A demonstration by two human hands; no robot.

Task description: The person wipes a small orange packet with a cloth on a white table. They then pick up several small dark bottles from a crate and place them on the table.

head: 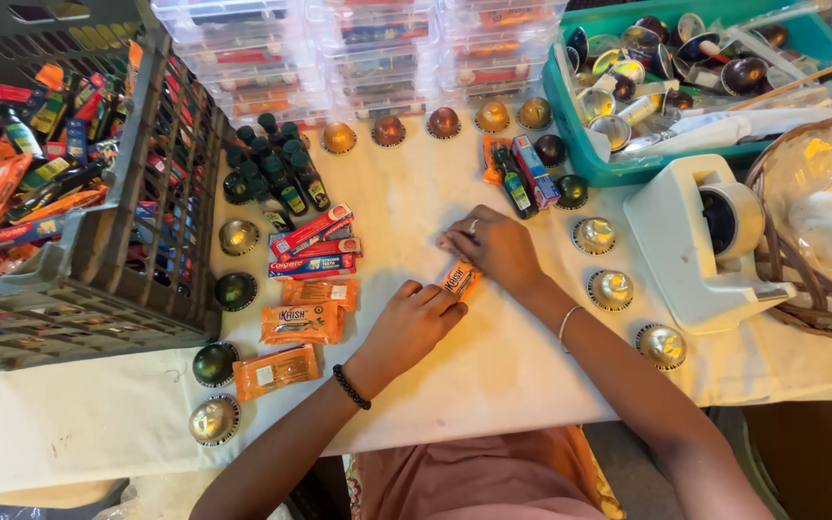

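My left hand and my right hand both grip one small orange sachet on the white cloth-covered table, fingers pinched at its two ends. Left of my hands lie three more orange sachets, boxed toothpaste tubes and a cluster of small dark green bottles. A small bundle of a bottle, a sachet and a box lies just beyond my right hand.
Round foil capsules ring the work area. A grey crate of toothpaste boxes and sachets stands at left. Clear plastic boxes are stacked at the back. A teal bin, a white tape dispenser and a wicker basket stand at right.
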